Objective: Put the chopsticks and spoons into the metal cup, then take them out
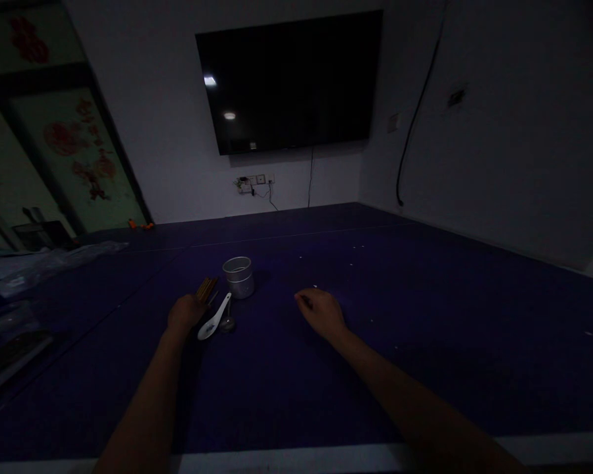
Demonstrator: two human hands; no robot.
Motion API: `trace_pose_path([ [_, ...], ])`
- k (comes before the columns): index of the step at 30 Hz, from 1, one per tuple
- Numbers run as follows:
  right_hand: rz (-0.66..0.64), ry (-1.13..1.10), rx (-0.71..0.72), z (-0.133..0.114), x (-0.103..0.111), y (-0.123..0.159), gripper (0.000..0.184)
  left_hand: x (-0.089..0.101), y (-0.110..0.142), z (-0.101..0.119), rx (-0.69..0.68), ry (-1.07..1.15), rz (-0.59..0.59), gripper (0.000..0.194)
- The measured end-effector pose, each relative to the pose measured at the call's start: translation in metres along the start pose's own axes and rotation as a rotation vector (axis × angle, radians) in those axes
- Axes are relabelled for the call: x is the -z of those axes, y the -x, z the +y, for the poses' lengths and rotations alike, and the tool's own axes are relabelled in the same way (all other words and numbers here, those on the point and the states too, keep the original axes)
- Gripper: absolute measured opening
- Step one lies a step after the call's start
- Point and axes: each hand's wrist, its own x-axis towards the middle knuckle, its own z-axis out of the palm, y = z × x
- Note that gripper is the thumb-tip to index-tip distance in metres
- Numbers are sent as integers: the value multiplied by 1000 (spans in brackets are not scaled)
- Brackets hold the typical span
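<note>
My left hand [184, 313] is closed around the lower end of a bundle of brown chopsticks [206, 289], which lean away from me. Just right of that hand a thin metal handle [213, 298] shows; what it belongs to is hidden. A white soup spoon [214, 319] lies on the purple surface, with a small metal spoon [228, 323] right beside it. Behind the spoons stands a silver metal cup [240, 279], upright. My right hand [323, 312] rests apart on the right, its fingers curled in, with nothing seen in them.
The purple table [286, 382] reaches back to a white wall with sockets [260, 179] and a dark television [296, 82]. Clear plastic wrapping [59, 263] and a flat tray-like object [14, 359] lie on the left. Small white scraps [351, 264] are scattered on the right.
</note>
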Motion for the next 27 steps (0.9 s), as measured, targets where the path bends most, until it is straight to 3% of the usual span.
trace_pose_path([
  [8,3,-6,20,1,0,0,24,8,9,5,6,163,116,41],
  [12,-12,6,12,1,0,0,25,15,15,8,-109,259,19,46],
  [15,-14,6,13,1,-1,0,25,15,16,9,-222,311,-93,39],
  [18,-4,5,10,1,-2,0,25,12,14,10,-240,335,-151,33],
  [27,-3,1,5,0,-1,0,23,8,10,8,-258,322,-156,23],
])
